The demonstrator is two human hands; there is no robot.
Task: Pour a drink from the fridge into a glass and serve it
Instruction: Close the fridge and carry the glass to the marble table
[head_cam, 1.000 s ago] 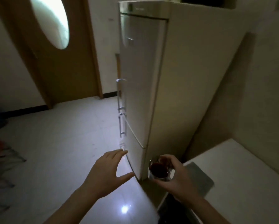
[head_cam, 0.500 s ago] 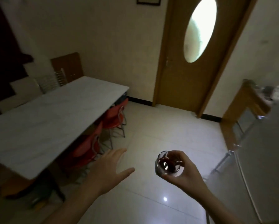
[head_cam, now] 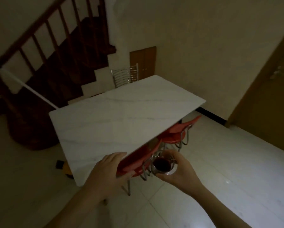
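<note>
Rising at the far left, a dark wooden staircase [head_cam: 59,51] climbs the wall; the white marble table [head_cam: 121,119] stands mid-room, red chairs [head_cam: 176,134] tucked beneath; the left hand [head_cam: 108,171] hovers empty, fingers [head_cam: 116,156] spread loosely; the right hand [head_cam: 179,171] has its fingers wrapped round a glass [head_cam: 162,164] of dark drink, above the floor, just beside the table's near edge.

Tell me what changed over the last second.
The view swung left from the fridge, past the door, to the table, now close ahead. The right hand still holds the glass of dark drink; the left hand stays open and empty, now near the table's corner.
</note>
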